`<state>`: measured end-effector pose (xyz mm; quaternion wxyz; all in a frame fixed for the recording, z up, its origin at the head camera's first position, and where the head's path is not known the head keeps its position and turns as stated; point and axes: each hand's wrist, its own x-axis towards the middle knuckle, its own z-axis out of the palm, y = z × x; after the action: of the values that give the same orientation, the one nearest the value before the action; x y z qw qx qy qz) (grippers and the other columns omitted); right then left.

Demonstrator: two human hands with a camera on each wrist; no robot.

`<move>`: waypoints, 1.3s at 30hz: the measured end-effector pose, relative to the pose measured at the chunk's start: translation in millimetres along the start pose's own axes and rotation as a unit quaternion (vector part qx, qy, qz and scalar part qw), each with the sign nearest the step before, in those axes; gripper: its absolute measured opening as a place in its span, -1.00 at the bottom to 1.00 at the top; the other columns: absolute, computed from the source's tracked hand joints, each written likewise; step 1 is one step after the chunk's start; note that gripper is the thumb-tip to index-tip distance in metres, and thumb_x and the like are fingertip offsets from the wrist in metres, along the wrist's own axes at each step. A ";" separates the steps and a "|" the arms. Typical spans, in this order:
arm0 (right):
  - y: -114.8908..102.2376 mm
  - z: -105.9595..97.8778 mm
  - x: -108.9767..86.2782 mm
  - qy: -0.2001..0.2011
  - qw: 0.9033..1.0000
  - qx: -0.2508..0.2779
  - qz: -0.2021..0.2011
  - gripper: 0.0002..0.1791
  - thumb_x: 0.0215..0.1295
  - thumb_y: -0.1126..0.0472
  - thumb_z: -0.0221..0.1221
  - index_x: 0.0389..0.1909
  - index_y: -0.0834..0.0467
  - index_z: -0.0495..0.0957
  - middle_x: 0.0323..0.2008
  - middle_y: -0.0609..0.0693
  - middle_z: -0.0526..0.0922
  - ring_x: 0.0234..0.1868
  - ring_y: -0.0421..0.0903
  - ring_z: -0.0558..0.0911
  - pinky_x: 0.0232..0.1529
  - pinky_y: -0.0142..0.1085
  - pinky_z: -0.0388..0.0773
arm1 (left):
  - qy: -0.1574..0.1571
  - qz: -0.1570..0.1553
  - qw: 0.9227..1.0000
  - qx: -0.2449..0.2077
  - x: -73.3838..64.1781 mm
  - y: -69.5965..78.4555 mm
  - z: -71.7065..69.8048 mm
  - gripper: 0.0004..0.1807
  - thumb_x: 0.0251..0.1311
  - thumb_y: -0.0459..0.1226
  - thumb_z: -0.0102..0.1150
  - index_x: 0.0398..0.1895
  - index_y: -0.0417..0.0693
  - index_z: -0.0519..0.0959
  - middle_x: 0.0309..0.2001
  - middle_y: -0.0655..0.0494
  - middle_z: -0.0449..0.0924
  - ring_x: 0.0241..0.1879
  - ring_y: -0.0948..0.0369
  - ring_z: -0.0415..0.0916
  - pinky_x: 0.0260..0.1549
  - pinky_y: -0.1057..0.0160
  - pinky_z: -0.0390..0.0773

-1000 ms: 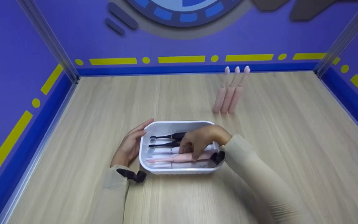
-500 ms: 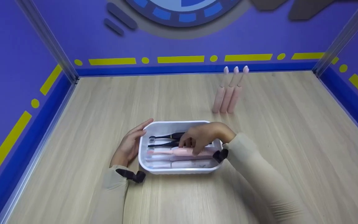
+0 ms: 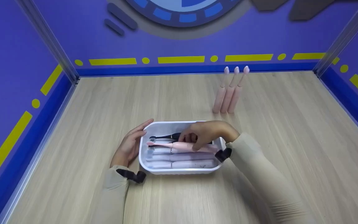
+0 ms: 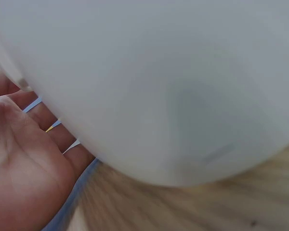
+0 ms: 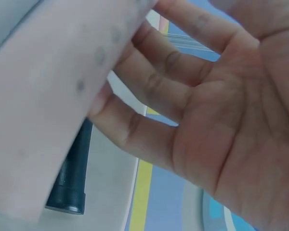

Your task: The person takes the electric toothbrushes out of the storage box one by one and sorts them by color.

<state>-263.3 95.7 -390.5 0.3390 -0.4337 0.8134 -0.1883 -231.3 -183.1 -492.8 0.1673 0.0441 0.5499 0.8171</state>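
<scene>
The work looks part-way through. What seems done: three pink electric toothbrushes [image 3: 227, 99] stand on end in a tight row, brush heads up, on the desk [image 3: 113, 99], right of its middle and between the white plastic box [image 3: 182, 170] and the far edge. What is not done, by the look of it, is the placing of a fourth pink toothbrush [image 3: 182, 146], which lies level across the inside of the box, head toward the box's left end, over other brushes and well apart from the standing row.

The right hand [image 3: 208, 133] pinches that brush by its handle, thumb on the near side and fingers on the far side. The left hand [image 3: 129, 146] rests against the box's far left corner, fingers fairly straight along the outside and thumb at the rim; it looks to be steadying the box rather than clenching it.

The rest of the box's load lies flat, none of it stood up: a black toothbrush [image 3: 176, 136] by the far wall (a second dark one is probably mostly hidden by the right hand and the pink brush), a white toothbrush [image 3: 175, 151] near the middle, and two pale toothbrushes [image 3: 194, 164] toward the near wall. Whether those are also meant to come out, I cannot tell.
</scene>
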 end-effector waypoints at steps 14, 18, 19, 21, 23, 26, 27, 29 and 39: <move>4.6 -2.2 -7.9 0.044 0.998 0.022 -0.032 -0.50 0.08 0.37 0.24 0.11 0.11 0.53 -0.20 -0.05 0.60 -0.18 -0.20 0.50 -0.09 -0.29 0.52 | 0.009 -0.001 1.000 0.010 -0.1 0.2 0.6 -0.44 0.37 -0.41 -0.33 0.46 -0.16 0.15 0.52 0.02 -0.02 0.46 0.15 0.01 0.44 0.15 0.04; 5.3 -2.7 -10.5 0.067 0.996 0.034 -0.039 -0.50 0.08 0.37 0.26 0.12 0.14 0.52 -0.18 -0.01 0.62 -0.15 -0.17 0.53 0.00 -0.10 0.55 | 0.009 -0.004 1.000 0.004 0.1 0.2 1.0 -0.42 0.35 -0.42 -0.31 0.47 -0.16 0.13 0.51 -0.03 0.02 0.40 0.18 0.12 0.38 0.24 0.17; 5.7 -2.9 -11.1 0.073 0.996 0.040 -0.040 -0.50 0.08 0.36 0.27 0.12 0.15 0.52 -0.17 0.01 0.63 -0.14 -0.15 0.53 0.02 -0.07 0.54 | 0.008 -0.005 1.000 0.003 0.2 0.2 0.8 -0.42 0.35 -0.42 -0.31 0.47 -0.16 0.12 0.51 -0.04 0.02 0.38 0.20 0.15 0.35 0.28 0.21; 5.8 -3.2 -12.5 0.086 0.994 0.048 -0.037 -0.50 0.09 0.36 0.27 0.12 0.15 0.52 -0.14 0.02 0.63 -0.11 -0.13 0.54 0.06 -0.03 0.53 | 0.006 -0.006 1.000 0.000 0.0 0.1 0.7 -0.41 0.35 -0.42 -0.31 0.47 -0.16 0.12 0.49 -0.06 0.06 0.34 0.21 0.20 0.29 0.32 0.28; 6.3 -3.3 -13.8 0.102 0.993 0.048 -0.030 -0.50 0.11 0.33 0.27 0.14 0.14 0.52 -0.11 0.02 0.64 -0.09 -0.11 0.55 0.08 -0.02 0.52 | 0.008 -0.002 1.000 -0.004 -0.1 0.0 0.6 -0.42 0.36 -0.42 -0.31 0.47 -0.18 0.12 0.49 -0.07 0.07 0.34 0.20 0.21 0.29 0.31 0.29; 8.2 -3.4 -16.0 0.127 0.991 0.038 -0.025 -0.50 0.13 0.31 0.27 0.15 0.10 0.51 -0.09 0.02 0.65 -0.06 -0.09 0.57 0.08 -0.02 0.53 | 0.014 0.006 1.000 -0.011 -0.7 -0.3 0.6 -0.43 0.36 -0.43 -0.31 0.46 -0.23 0.13 0.47 -0.01 0.14 0.39 0.16 0.15 0.35 0.23 0.22; 9.0 -3.5 -16.9 0.135 0.990 0.033 -0.025 -0.50 0.13 0.30 0.26 0.16 0.09 0.51 -0.09 0.01 0.66 -0.06 -0.10 0.57 0.07 -0.04 0.54 | 0.013 0.009 1.000 -0.015 -1.0 -0.3 0.5 -0.43 0.36 -0.44 -0.31 0.45 -0.25 0.13 0.44 0.03 0.21 0.39 0.15 0.14 0.36 0.22 0.22; 10.6 -3.9 -19.0 0.149 0.988 0.032 -0.030 -0.49 0.13 0.30 0.26 0.16 0.09 0.50 -0.11 0.02 0.66 -0.06 -0.09 0.59 0.05 -0.07 0.56 | 0.008 0.018 1.000 -0.024 -0.8 -0.5 0.4 -0.43 0.35 -0.46 -0.31 0.45 -0.28 0.13 0.42 0.06 0.25 0.42 0.14 0.10 0.40 0.19 0.15; 19.0 -5.0 -24.9 0.193 0.975 0.091 -0.060 -0.51 0.12 0.38 0.26 0.12 0.16 0.48 -0.16 0.08 0.65 -0.10 -0.07 0.58 -0.03 -0.04 0.61 | -0.003 -0.004 1.000 -0.014 -0.1 1.2 1.5 -0.43 0.38 -0.42 -0.35 0.48 -0.19 0.09 0.51 -0.05 0.02 0.43 0.11 0.07 0.43 0.13 0.07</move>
<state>-268.0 127.1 -388.8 0.2018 -0.4043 0.8154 -0.3618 -231.1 -182.3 -491.0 0.1730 0.0423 0.5379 0.8240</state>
